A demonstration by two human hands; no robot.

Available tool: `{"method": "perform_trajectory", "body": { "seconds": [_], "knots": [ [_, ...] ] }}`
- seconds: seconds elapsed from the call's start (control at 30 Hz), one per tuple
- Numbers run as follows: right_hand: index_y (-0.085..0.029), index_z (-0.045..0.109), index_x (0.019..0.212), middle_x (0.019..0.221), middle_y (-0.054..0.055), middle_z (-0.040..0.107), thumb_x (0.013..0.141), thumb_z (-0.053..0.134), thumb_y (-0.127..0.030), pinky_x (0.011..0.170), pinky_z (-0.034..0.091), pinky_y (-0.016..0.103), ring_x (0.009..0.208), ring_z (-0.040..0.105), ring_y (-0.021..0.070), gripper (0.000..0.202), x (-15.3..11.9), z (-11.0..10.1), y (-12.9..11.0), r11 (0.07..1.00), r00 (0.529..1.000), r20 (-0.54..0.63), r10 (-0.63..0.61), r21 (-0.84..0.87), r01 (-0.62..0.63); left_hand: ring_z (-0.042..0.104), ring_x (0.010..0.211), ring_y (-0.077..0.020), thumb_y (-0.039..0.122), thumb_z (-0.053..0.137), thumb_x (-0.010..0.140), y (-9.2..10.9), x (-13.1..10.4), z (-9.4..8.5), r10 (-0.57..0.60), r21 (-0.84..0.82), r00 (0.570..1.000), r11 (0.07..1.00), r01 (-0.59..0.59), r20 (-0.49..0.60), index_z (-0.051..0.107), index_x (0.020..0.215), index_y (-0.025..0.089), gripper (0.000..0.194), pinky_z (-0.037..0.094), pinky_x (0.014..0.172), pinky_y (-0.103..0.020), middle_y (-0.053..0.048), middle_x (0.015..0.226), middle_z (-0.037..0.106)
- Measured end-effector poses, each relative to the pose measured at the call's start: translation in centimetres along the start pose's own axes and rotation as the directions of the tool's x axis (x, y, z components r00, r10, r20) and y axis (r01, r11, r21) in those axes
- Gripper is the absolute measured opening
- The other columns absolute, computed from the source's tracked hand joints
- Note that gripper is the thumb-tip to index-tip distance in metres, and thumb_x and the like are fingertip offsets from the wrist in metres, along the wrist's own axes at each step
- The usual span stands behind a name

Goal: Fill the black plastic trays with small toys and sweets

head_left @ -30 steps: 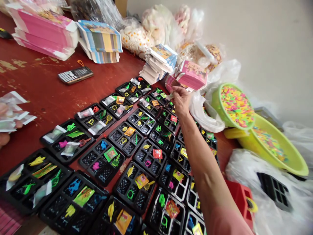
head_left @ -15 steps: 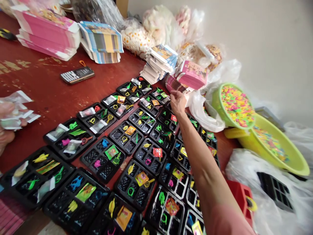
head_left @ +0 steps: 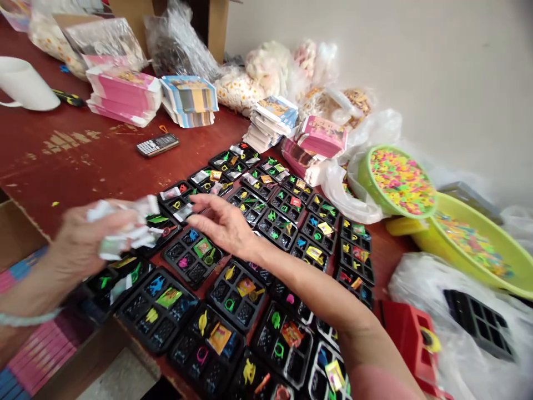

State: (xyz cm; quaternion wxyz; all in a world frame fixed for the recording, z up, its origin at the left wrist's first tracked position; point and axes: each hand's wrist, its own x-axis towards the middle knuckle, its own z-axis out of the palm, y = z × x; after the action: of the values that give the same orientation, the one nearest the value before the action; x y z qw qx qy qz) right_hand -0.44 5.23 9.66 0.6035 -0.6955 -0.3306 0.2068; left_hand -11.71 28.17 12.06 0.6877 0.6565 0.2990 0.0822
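Note:
My left hand [head_left: 97, 228], slightly blurred, is closed around a bunch of small white wrapped packets [head_left: 133, 222] at the left of the table. To its right, my right hand [head_left: 225, 222] reaches over the black compartment trays [head_left: 194, 272], thumb and fingers apart, with nothing visible between them. Just beyond its fingertips a white packet [head_left: 183, 212] lies in a tray. The trays stand in rows and carry small coloured plastic toys and sachets, such as an orange sachet [head_left: 219, 338]. White packets lie in several trays of the left and far rows.
Behind the trays are a blue box stack [head_left: 275, 111] and a pink box stack [head_left: 322, 136]. To the right stand a green basket [head_left: 364, 180] of coloured pieces, a yellow basin [head_left: 516, 261] and a red dispenser [head_left: 400, 328]. A phone [head_left: 158, 144] and white mug [head_left: 25, 83] are left.
My right hand has come back from the far trays toward my left hand. My left hand, still gripping the packets, has moved right over the trays. The camera view has shifted left.

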Motion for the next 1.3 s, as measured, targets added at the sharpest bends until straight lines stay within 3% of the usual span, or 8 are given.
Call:
{"method": "perform_trajectory", "body": {
  "seconds": [0.13,0.33,0.53,0.77,0.97,1.13,1.23,1.3],
  "knots": [
    [-0.024,0.072,0.103,0.089,-0.001,0.07,0.083,0.074,-0.066,0.066,0.051,0.026,0.072,0.059,0.0124,0.046,-1.1,2.6,-1.9,0.969,0.994,0.058,0.088,0.225,-0.099,0.055,0.043,-0.0137,0.034,0.092,0.055,-0.3,-3.9,4.2,-0.04,-0.169,0.968,0.982,0.084,0.247,0.075,0.084,0.01,0.041,0.044,0.04,-0.023,-0.003,0.061,0.068],
    [-0.024,0.074,0.089,0.072,-0.003,0.065,0.078,0.079,-0.066,0.055,0.046,0.024,0.06,0.055,0.0108,0.044,-2.4,0.4,-1.8,0.965,0.977,-0.113,0.183,0.211,-0.156,0.051,0.04,-0.0099,0.035,0.092,0.061,-1.0,-3.8,7.3,-0.036,-0.211,0.954,0.972,0.103,0.298,0.071,0.077,0.012,0.036,0.04,0.036,-0.019,-0.001,0.059,0.065],
    [-0.019,0.073,0.092,0.076,0.0,0.069,0.087,0.069,-0.047,0.06,0.044,0.026,0.061,0.054,0.0118,0.029,-2.1,-9.1,2.0,0.972,0.885,-0.463,0.051,-0.182,-0.151,0.052,0.04,-0.0099,0.036,0.089,0.064,-1.5,-2.5,9.0,-0.073,-0.249,0.936,0.954,0.166,0.343,0.073,0.08,0.012,0.033,0.04,0.033,-0.018,-0.002,0.063,0.065],
    [-0.021,0.077,0.1,0.094,0.01,0.076,0.093,0.057,-0.029,0.084,0.052,0.04,0.089,0.069,0.0282,0.022,0.2,-17.0,6.2,0.549,0.769,-0.638,0.041,-0.629,-0.551,0.052,0.039,-0.0104,0.03,0.088,0.062,-1.1,-2.2,9.7,-0.21,-0.287,0.903,0.9,0.328,0.375,0.07,0.08,0.013,0.031,0.04,0.03,-0.017,-0.003,0.063,0.065],
    [-0.018,0.069,0.128,0.128,0.019,0.067,0.092,0.066,-0.036,0.096,0.052,0.05,0.111,0.065,0.036,0.041,0.4,-15.1,5.0,0.472,0.783,-0.621,0.026,-0.683,-0.557,0.057,0.042,-0.0128,0.023,0.081,0.07,-1.1,-2.0,10.8,-0.326,-0.332,0.839,0.808,0.486,0.436,0.071,0.082,0.012,0.02,0.043,0.031,-0.019,-0.005,0.067,0.068],
    [-0.019,0.073,0.117,0.109,0.009,0.073,0.099,0.058,-0.052,0.089,0.055,0.038,0.094,0.066,0.0218,0.041,-2.1,-9.4,0.7,0.885,0.983,-0.17,0.065,-0.445,-0.135,0.057,0.04,-0.0122,0.023,0.078,0.081,-1.7,-2.5,10.9,-0.291,-0.302,0.807,0.819,0.488,0.514,0.072,0.085,0.011,0.014,0.045,0.031,-0.019,-0.005,0.066,0.067],
    [-0.02,0.075,0.112,0.098,0.005,0.073,0.096,0.062,-0.061,0.079,0.054,0.032,0.085,0.064,0.0173,0.045,-3.9,-5.3,-0.9,0.992,0.975,0.193,0.113,-0.072,-0.1,0.061,0.044,-0.0135,0.028,0.078,0.086,-2.2,-3.1,10.8,-0.307,-0.269,0.793,0.825,0.498,0.525,0.073,0.088,0.012,0.017,0.048,0.033,-0.018,-0.005,0.068,0.068],
    [-0.02,0.076,0.106,0.094,0.004,0.072,0.091,0.069,-0.059,0.077,0.053,0.031,0.084,0.064,0.017,0.042,-4.7,-3.5,-0.9,0.994,0.984,0.144,0.101,0.012,-0.104,0.063,0.047,-0.0143,0.032,0.077,0.089,-2.5,-3.5,10.8,-0.339,-0.249,0.782,0.817,0.52,0.523,0.074,0.092,0.013,0.02,0.05,0.035,-0.018,-0.006,0.069,0.068]
  ]
}}
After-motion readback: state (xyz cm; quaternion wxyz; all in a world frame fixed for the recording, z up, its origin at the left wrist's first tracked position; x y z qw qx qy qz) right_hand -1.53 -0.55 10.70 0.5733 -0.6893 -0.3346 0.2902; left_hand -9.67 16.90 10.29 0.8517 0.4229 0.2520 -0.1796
